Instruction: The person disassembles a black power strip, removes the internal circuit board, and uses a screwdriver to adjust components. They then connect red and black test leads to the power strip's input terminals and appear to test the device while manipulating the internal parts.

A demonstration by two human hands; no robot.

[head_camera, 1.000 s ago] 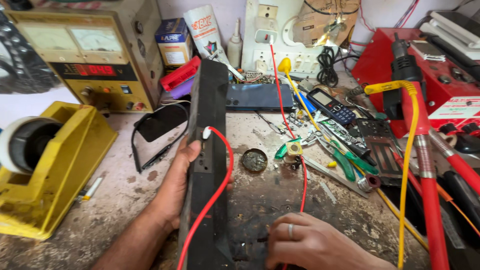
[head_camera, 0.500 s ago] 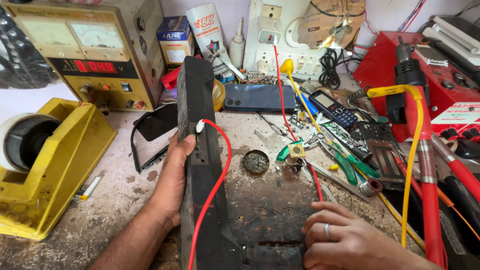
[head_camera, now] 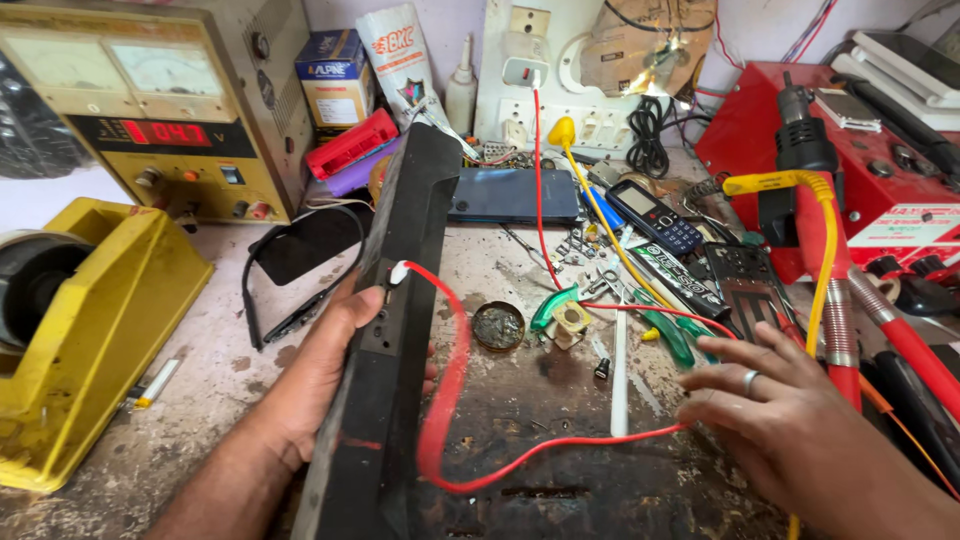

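While we steady the long black device (head_camera: 400,330) on its edge, our left hand (head_camera: 320,380) wraps around its side, thumb near the small port where a red wire (head_camera: 455,400) plugs in; the fingers (head_camera: 428,365) on the far side are mostly hidden, yet they clearly grasp the casing. From that plug the red wire loops down past our thumb, curves over the scarred worktop (head_camera: 560,480) and runs toward our right hand (head_camera: 790,430). The fingers (head_camera: 715,378) of that hand are spread and released, hovering just above the wire, a ring on one of them; whether they touch it we cannot tell. Beyond these fingertips lie green-handled pliers (head_camera: 660,330), a small round tin (head_camera: 498,325) and a keypad phone (head_camera: 655,215). Left of our holding hand sits a yellow tape dispenser (head_camera: 90,330), with a yellow power supply (head_camera: 150,100) behind it.
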